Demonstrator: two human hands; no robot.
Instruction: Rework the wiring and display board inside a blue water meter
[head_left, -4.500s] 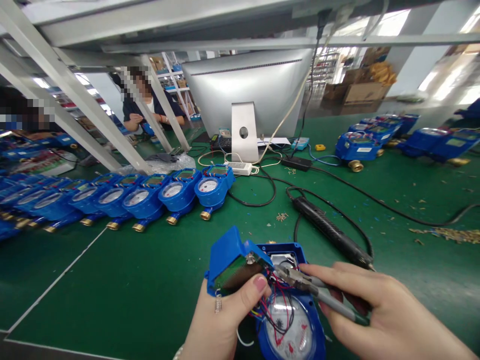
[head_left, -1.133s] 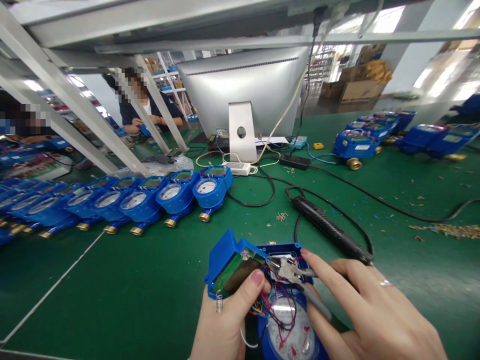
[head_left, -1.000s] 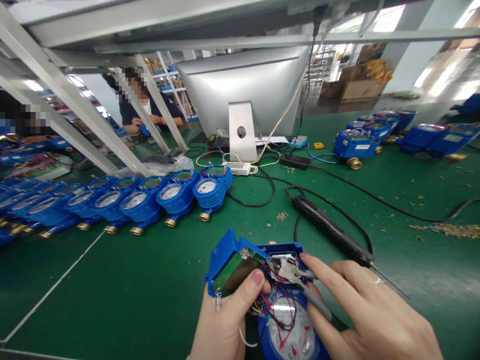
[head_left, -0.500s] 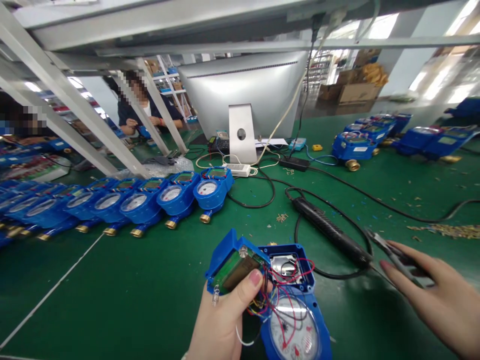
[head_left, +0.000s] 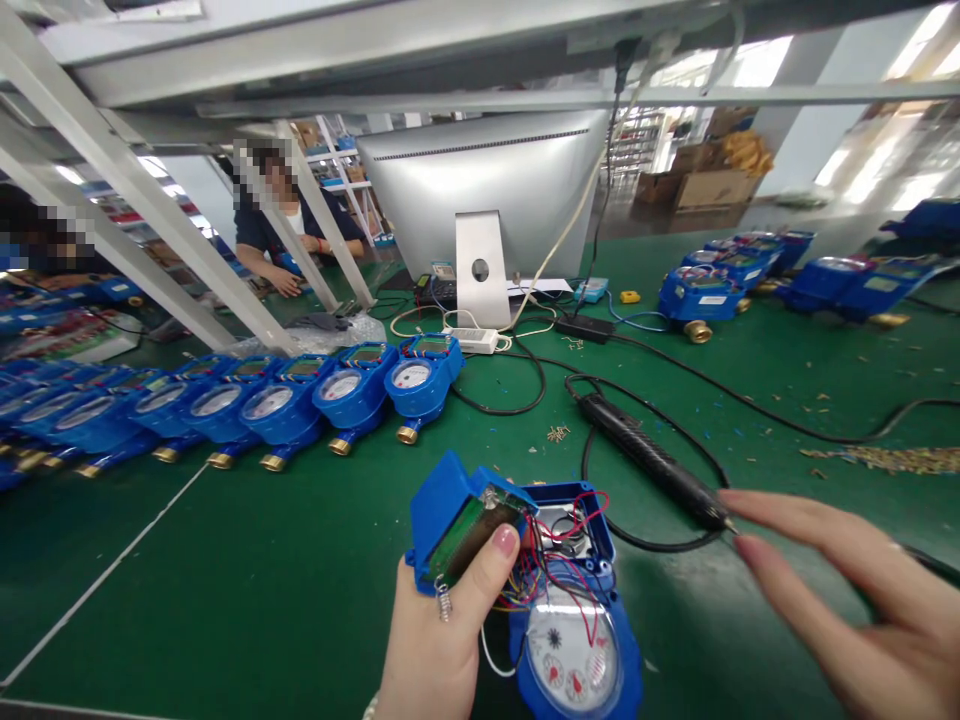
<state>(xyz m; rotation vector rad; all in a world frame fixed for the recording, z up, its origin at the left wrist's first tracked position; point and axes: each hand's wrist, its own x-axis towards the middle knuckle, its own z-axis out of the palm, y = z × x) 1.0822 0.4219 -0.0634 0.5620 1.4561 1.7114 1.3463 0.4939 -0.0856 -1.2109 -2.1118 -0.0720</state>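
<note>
Blue plastic cover [head_left: 450, 505]: gripped in the left hand [head_left: 439, 640]; thumb pressed on its green display board, fingers curled shut behind it; tipped up and back, seemingly to keep the inside of the meter in sight
Meter body [head_left: 574, 655]: lies on the mat against the thumb side of the left hand, dial up; its open compartment sits just past the thumb tip
Wires [head_left: 559, 570]: red, black and yellow; they run from the cover into the compartment; being short, they probably explain why the cover is held so close to the body
Right hand [head_left: 847, 610]: spread flat, fingers straight, nothing in it; hovers over the mat well to the right of the meter body
Black screwdriver [head_left: 649, 460]: lies on the mat, tip just beside the right hand's fingertips, cable looped behind it; likely parked within easy reach
Green mat [head_left: 225, 560]: under both hands
Loose screws [head_left: 885, 458]: a heap beyond the right hand
Closed meters [head_left: 300, 395]: a row side by side, beyond and left of the left hand
Another person [head_left: 277, 225]: far beyond the left hand, behind the frame posts, hands at a separate bench
</note>
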